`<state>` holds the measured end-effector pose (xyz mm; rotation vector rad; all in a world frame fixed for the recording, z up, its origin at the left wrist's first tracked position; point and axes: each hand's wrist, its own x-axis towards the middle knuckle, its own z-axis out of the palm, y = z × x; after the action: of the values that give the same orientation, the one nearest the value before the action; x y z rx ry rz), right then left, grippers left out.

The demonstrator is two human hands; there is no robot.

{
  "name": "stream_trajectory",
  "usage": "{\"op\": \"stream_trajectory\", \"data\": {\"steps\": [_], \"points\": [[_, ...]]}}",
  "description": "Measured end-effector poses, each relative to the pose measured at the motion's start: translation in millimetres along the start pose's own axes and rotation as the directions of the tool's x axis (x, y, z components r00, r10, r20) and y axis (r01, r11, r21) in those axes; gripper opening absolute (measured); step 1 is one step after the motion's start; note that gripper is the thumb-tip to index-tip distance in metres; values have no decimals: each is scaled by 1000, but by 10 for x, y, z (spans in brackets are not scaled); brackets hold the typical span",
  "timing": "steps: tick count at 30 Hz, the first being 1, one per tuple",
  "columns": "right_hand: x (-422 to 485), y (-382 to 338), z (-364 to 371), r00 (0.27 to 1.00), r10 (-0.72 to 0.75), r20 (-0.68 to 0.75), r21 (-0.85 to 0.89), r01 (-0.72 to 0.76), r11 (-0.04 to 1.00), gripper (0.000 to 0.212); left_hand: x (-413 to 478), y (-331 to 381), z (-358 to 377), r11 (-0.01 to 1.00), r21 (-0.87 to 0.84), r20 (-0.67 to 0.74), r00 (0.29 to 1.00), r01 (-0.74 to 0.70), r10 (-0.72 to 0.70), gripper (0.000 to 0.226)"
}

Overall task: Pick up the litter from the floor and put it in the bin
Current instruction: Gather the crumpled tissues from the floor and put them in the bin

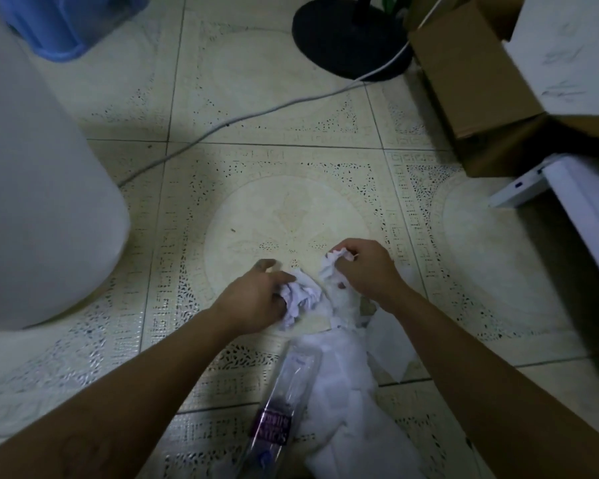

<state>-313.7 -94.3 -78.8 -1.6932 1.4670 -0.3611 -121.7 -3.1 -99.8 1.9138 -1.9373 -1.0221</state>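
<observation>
On the tiled floor (256, 98), both hands' grips clamp, seemingly, two crumpled papers: left hand (256, 299), right hand (367, 267).

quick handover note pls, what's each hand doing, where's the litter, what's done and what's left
Left hand: closed on a crumpled paper wad, low over the floor.
Right hand: gripping the white crumpled sheet at its top.
Plastic bottle and flat paper lie on the tiled floor between the arms.
Done: two pieces grasped. Left: gather the rest and bin everything; I can't tell which container is the bin.
</observation>
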Motion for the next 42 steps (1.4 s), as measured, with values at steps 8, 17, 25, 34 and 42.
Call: {"op": "stream_trajectory", "data": {"steps": [8, 17, 25, 34, 42], "points": [[-173, -433, 49, 988, -64, 140, -79, 76, 994, 28, -301, -47, -645, 994, -84, -105, 991, 68, -77, 40], [-252, -1637, -304, 971, -203, 127, -144, 221, 965, 30, -605, 247, -1902, 998, 12, -140, 988, 60, -57, 34], [-466, -2901, -727, 916, -321, 242, -254, 379, 890, 27, -976, 751, -2994, 989, 148, -184, 983, 24, 4, 30], [-472, -4017, -542, 848, -528, 46, -181, 527, 831, 25, -1527, 501, -3844, 977, 209, -570, 816, 34, 93, 40], [-524, -4454, 581, 781, -590, 206, 5, 602, 799, 40, -2051, -456, -3994, 950, 39, -723, 665, 309, -186, 63]]}}
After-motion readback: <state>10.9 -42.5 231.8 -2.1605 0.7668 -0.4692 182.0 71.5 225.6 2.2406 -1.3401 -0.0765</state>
